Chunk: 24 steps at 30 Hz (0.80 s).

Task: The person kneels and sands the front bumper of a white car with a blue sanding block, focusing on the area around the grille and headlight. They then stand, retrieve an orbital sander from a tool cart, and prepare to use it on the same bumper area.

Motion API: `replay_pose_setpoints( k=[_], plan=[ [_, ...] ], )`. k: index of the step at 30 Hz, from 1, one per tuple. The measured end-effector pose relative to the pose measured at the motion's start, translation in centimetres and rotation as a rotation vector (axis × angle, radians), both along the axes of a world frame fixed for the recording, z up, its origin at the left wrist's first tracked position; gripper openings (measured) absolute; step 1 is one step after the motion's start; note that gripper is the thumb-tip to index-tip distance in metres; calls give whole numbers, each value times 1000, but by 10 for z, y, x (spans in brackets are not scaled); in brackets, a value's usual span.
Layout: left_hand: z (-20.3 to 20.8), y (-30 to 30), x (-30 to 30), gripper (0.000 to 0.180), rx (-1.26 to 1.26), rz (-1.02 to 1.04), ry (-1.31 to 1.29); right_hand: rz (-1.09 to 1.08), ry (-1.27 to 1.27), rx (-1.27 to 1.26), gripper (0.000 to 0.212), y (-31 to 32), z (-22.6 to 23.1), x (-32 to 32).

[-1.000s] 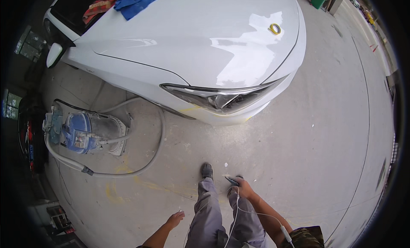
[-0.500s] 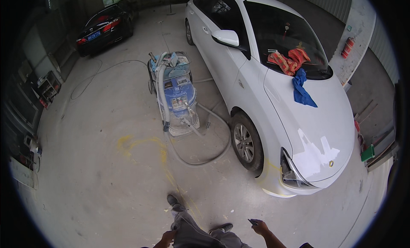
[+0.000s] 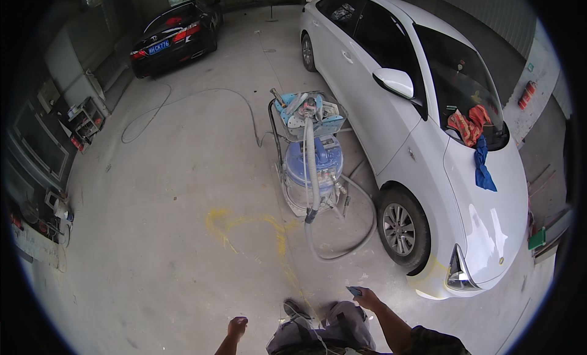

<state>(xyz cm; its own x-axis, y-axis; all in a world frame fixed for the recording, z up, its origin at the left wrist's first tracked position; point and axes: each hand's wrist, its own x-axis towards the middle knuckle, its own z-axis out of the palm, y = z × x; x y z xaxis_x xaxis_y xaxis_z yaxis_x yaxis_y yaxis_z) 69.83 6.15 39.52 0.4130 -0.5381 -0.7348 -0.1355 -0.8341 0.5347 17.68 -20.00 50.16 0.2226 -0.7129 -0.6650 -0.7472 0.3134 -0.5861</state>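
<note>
My right hand (image 3: pixel 367 299) is at the lower middle, its fingers closed on a small flat blue-grey piece (image 3: pixel 353 291) that sticks out past the fingertips. What kind of piece it is, I cannot make out. My left hand (image 3: pixel 237 327) hangs over the floor left of my legs. Its fingers are curled in, and whatever may be inside them is hidden. Neither hand touches the white car (image 3: pixel 489 232) on the right. Ahead of me stands a dusty blue vacuum machine (image 3: pixel 327 158) with a loaded top tray (image 3: pixel 333 127) and a thick grey hose (image 3: pixel 310 165).
The hose loops over the floor beside the car's front wheel (image 3: pixel 403 226). A thin cable (image 3: pixel 211 89) trails toward a black car (image 3: pixel 174 37). Yellow marks (image 3: pixel 244 220) streak the concrete. Orange cloth (image 3: pixel 469 125) and blue cloth (image 3: pixel 483 165) lie by the windshield.
My view has shifted, so both cars and the machine sit further right and lower. My left hand has swung out from beside my leg. The right hand has risen, still gripping the flat piece.
</note>
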Motion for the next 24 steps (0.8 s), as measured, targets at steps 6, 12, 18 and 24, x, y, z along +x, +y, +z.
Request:
replay_pose_setpoints(
  k=[6,12,18,24],
  plan=[
    [25,-140,73,41,-63,-387,-203,-495,-185,116,54,-78,18,35],
    [61,-256,122,37,-173,-233,-118,-722,-355,-292,38,-272,58,102],
    [82,-228,168,33,-7,7,-143,-622,-840,-443,41,-521,157,234],
    [54,-244,209,45,259,-30,49,-467,-638,-377,50,-680,171,354]
  ],
)
